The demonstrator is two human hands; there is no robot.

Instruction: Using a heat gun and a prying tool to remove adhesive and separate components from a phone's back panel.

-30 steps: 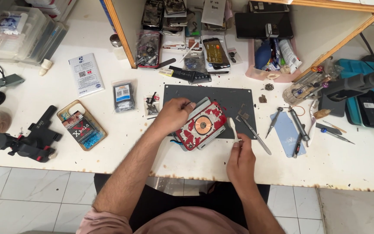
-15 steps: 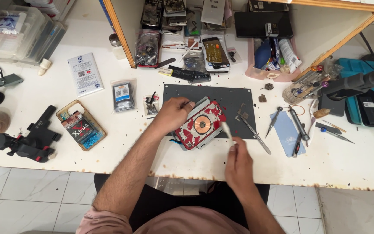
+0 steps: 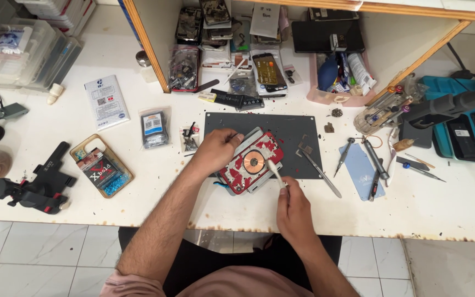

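An opened phone (image 3: 251, 163) with a red patterned inside and a copper coil lies tilted on a dark grey mat (image 3: 298, 129). My left hand (image 3: 215, 149) presses on the phone's upper left corner and holds it still. My right hand (image 3: 293, 212) grips a slim white tool (image 3: 275, 172) whose tip touches the phone's right side, just beside the coil.
Tweezers (image 3: 319, 165) lie on the mat to the right, with screwdrivers (image 3: 374, 159) and a pale blue cloth (image 3: 363, 169) beyond. A small parts tin (image 3: 101, 165) and a black gun-shaped tool (image 3: 34, 186) sit left. Shelves at the back hold several phones and a pink tray (image 3: 333, 96).
My right hand has moved left and up from the table's front edge, bringing the white tool's tip onto the phone. My left hand stays on the phone.
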